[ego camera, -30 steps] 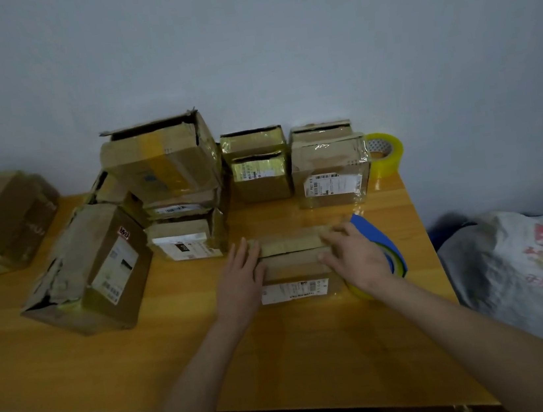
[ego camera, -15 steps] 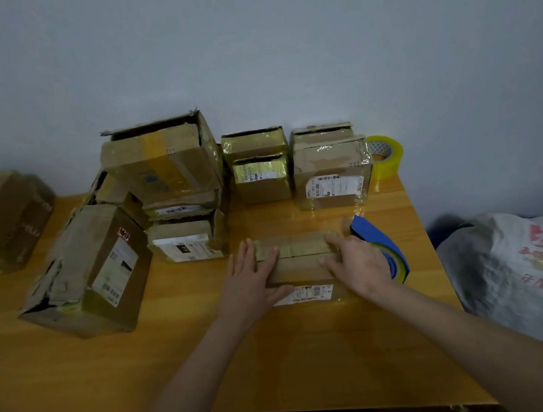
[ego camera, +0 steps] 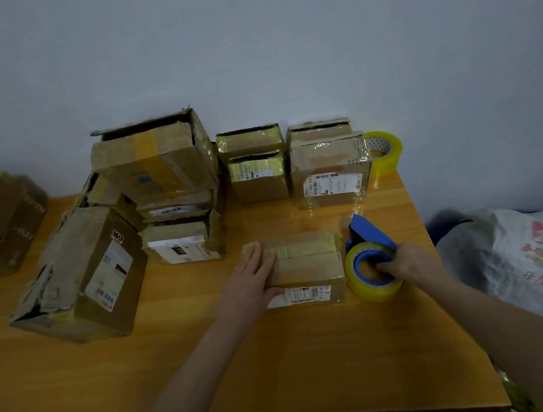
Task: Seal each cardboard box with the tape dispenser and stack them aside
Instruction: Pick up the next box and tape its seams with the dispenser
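A small flat cardboard box [ego camera: 308,263] with a white label on its front lies on the wooden table [ego camera: 283,359] in front of me. My left hand [ego camera: 249,281] rests flat on the box's left end, fingers straight. Just right of the box stands the blue tape dispenser [ego camera: 369,248] with a yellowish tape roll. My right hand [ego camera: 408,262] grips the dispenser, with fingers hooked into the roll's core.
Several worn cardboard boxes stand along the back: a tall leaning stack [ego camera: 164,185], two small stacks [ego camera: 256,166] [ego camera: 329,170], and a tipped box [ego camera: 82,275] at left. A spare tape roll [ego camera: 385,151] sits at the back right corner. A plastic bag [ego camera: 529,261] lies off the table's right edge.
My right hand left the box's right end and took hold of the tape dispenser beside it. My left hand slid onto the box's left end.
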{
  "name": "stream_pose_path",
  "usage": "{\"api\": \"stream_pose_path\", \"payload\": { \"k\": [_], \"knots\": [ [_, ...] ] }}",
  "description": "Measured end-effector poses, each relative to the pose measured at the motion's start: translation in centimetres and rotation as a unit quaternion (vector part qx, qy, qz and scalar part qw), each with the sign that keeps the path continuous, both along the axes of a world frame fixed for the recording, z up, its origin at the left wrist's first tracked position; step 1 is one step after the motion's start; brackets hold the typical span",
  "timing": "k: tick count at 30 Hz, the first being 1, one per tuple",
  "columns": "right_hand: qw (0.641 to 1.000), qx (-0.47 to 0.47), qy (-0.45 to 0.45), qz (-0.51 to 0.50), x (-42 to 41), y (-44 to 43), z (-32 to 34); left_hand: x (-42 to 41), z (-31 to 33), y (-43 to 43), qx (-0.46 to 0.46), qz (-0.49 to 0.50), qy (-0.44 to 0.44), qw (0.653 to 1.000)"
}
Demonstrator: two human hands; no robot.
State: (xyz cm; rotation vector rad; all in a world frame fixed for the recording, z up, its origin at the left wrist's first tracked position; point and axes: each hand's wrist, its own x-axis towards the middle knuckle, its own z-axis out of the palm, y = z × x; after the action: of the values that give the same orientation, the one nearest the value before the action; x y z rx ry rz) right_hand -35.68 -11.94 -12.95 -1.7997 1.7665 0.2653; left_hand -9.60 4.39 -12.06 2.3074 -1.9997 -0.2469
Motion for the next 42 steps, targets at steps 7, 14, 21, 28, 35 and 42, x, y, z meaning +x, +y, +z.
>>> {"api": "stream_pose_path", "payload": {
  "k": [7, 14, 21, 28, 35, 42],
  "knots": [
    [0.988, 0.032, -0.131, -0.075, -0.1, -1.9, 0.9, 0.3, -0.3, 0.3, -0.016, 0.004, 0.031, 0.999],
    [0.931, 0.071, -0.349, -0.084, 0.7, -4.4, 10.5, 0.0, 0.0, 0.5, -0.018, 0.013, 0.053, 0.998],
    [0.925, 0.079, -0.355, 0.112, 7.6, -0.7, 14.2, 0.0, 0.4, 0.4, -0.01, 0.016, 0.064, 0.998],
    [0.93, 0.022, -0.296, 0.217, 9.4, 0.6, 12.1, 0.4, 0.1, 1.2, -0.039, 0.003, 0.07, 0.997],
    [0.919, 0.018, -0.304, 0.252, 8.9, 0.6, 11.3, 0.8, 4.2, 1.1, -0.229, 0.331, 0.523, 0.752],
    [0.917, 0.017, -0.302, 0.262, 8.5, 0.7, 11.3, 0.0, 7.2, -1.4, -0.057, 0.367, 0.676, 0.637]
  ]
}}
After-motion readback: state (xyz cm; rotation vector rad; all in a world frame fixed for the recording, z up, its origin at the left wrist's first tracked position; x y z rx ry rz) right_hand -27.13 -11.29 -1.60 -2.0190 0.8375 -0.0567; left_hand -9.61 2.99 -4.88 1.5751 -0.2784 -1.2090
